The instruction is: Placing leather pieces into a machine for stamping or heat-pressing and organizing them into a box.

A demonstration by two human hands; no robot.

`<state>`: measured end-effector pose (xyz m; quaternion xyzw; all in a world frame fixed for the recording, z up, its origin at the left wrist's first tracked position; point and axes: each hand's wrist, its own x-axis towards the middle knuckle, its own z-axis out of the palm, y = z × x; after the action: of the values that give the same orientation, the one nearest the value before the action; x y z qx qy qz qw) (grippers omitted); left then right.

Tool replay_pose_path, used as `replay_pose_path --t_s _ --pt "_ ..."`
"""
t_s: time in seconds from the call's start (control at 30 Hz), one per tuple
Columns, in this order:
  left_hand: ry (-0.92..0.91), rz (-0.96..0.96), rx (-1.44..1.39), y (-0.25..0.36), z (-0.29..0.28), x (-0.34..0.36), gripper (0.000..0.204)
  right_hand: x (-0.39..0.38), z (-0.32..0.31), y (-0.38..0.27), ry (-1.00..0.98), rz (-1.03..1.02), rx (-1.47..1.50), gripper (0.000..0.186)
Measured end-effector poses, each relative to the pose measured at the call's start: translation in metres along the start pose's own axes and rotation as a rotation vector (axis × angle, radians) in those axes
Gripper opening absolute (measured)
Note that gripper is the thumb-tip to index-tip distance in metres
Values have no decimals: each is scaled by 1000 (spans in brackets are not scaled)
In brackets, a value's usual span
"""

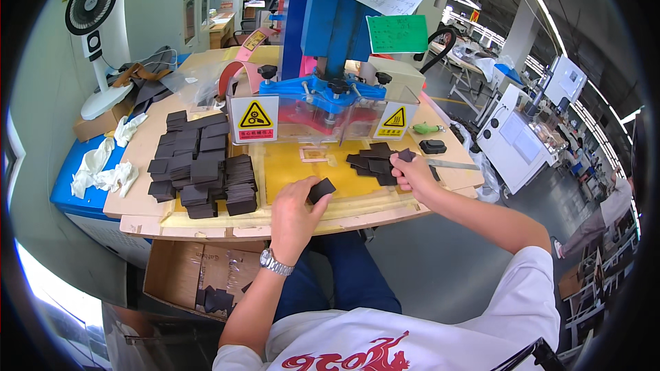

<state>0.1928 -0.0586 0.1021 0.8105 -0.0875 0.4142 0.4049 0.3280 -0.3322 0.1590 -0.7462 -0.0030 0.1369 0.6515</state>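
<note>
My left hand (pixel 298 211) grips a small dark square piece (pixel 321 189) on the near part of the yellow work surface (pixel 275 165). My right hand (pixel 410 177) is closed on another dark piece (pixel 405 155) at the right-hand scattered pile (pixel 371 162). Several stacks of dark squares (pixel 192 165) stand to the left. Between and beyond my hands is a blue press (pixel 323 88) with a clear guard (pixel 275 106) carrying warning signs; under it lies a small pale framed plate (pixel 313 153). A long metal strip (pixel 450 163) lies right of my right hand.
A white fan (pixel 91 14) and white gloves (pixel 96 168) are at the left. A cardboard box (pixel 172 268) sits below the table edge. A black case (pixel 432 146) and green tool (pixel 426 128) lie at the right. Another machine (pixel 515 137) and a person (pixel 605 209) are farther right.
</note>
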Motion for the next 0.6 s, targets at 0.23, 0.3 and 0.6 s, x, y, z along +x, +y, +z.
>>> replay_pose_path --t_s 0.23,0.3,0.6 --pt "-204 -41 174 19 -9 7 37 -63 59 8 -335 -313 -76 34" --pt "-194 48 197 21 -10 8 40 -70 70 7 -570 -238 5 34" --pt "-356 25 162 28 -14 26 26 -59 68 25 -656 -410 -1 35"
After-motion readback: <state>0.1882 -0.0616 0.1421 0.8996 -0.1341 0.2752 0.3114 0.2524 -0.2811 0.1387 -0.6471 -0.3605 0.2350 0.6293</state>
